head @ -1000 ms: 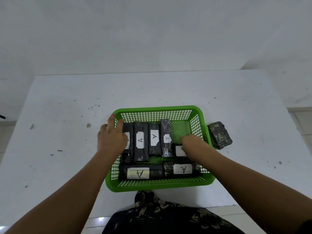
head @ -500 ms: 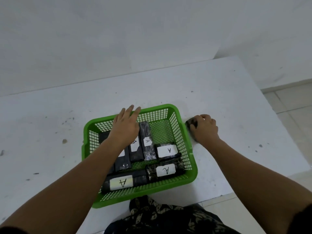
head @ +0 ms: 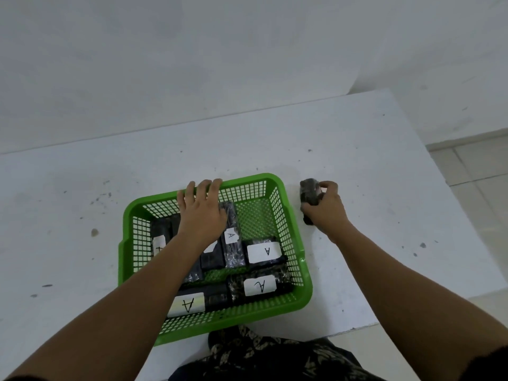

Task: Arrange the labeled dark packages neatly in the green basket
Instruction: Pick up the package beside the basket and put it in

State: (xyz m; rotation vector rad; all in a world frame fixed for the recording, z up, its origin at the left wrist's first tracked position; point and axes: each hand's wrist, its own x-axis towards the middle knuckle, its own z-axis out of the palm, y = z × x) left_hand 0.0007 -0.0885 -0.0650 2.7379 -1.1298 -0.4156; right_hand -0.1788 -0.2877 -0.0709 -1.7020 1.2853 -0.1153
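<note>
A green basket (head: pixel 299 270) sits near the front of the white table and holds several dark packages with white "A" labels (head: pixel 262 251). My left hand (head: pixel 202 213) lies flat, fingers spread, on the upright packages at the basket's back left, fingertips over the far rim. To the right of the basket, my right hand (head: pixel 325 209) is closed around one more dark package (head: pixel 309 192), tilted up off the table. The back right corner of the basket floor is bare mesh.
The white table (head: pixel 357 160) ends close on the right and at the front, with tiled floor (head: pixel 472 166) beyond. A white wall stands behind. Dark patterned clothing (head: pixel 261 353) shows below the front edge.
My right hand left the basket, went right to the loose package on the table and has closed on it, tilting it up. My left hand slid across the upright packages toward the far rim.
</note>
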